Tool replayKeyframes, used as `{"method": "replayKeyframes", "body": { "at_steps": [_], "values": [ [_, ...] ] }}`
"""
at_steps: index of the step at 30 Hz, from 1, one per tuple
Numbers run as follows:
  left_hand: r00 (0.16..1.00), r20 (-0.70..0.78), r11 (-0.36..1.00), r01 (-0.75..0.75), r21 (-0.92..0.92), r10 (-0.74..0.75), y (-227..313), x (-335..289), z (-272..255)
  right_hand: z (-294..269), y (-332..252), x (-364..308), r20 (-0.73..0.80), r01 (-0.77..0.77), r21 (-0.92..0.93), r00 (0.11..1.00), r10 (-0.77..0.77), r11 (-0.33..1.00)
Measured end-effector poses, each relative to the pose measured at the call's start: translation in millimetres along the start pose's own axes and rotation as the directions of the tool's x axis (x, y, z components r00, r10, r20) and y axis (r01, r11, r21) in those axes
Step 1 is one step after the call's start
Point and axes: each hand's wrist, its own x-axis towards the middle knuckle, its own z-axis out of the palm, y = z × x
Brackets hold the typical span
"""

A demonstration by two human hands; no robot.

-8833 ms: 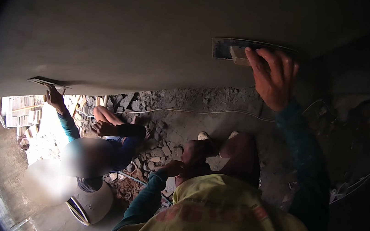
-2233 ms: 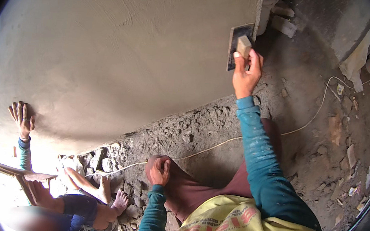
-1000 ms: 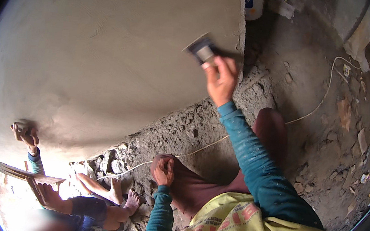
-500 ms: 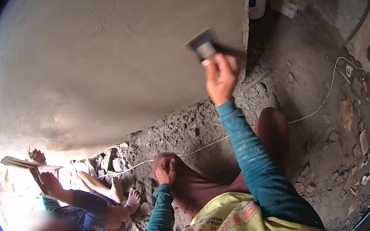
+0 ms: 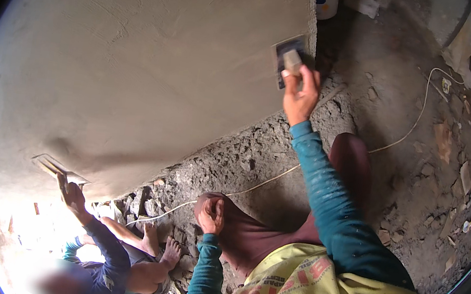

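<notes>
Grey plastered wall [image 5: 155, 84] fills the left side. Plastering trowel [image 5: 290, 60] is up against it near the right edge, gripped by its handle in the right hand [image 5: 301, 96]; left hand [image 5: 212, 219] drapes over the left knee [image 5: 228, 214], holding nothing. Looks like smoothing; next stroke probably wants a flat blade. Half a second ago the trowel sat further left.

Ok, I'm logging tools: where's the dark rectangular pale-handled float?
Head view, upper right of centre: the float is in the right hand, near the right edge of the grey plastered wall.
</notes>
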Motion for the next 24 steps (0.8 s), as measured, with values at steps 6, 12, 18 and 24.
{"method": "replayKeyframes", "body": {
  "at_steps": [6,12,18,24],
  "values": [
    [1.000,0.004,1.000,0.000,0.018,0.000,-4.8,-0.4,-0.9,0.7,-33.8,-80.1,0.368,0.399,0.000,0.852,-0.371,0.917],
    [0.999,0.031,1.000,0.012,0.004,-0.012,-12.6,-4.0,2.9,-10.4,-9.8,8.1,-0.046,0.163,-0.128,0.984,-0.170,0.978],
    [1.000,0.026,1.000,0.005,-0.001,-0.005,-2.7,3.1,1.2,34.3,-59.6,-17.1,0.100,0.269,0.025,0.957,-0.271,0.963],
    [0.999,0.029,0.997,-0.035,0.068,0.033,0.3,4.7,-2.7,51.1,-93.6,-119.1,0.389,0.368,0.112,0.838,-0.382,0.923]
  ]
}}
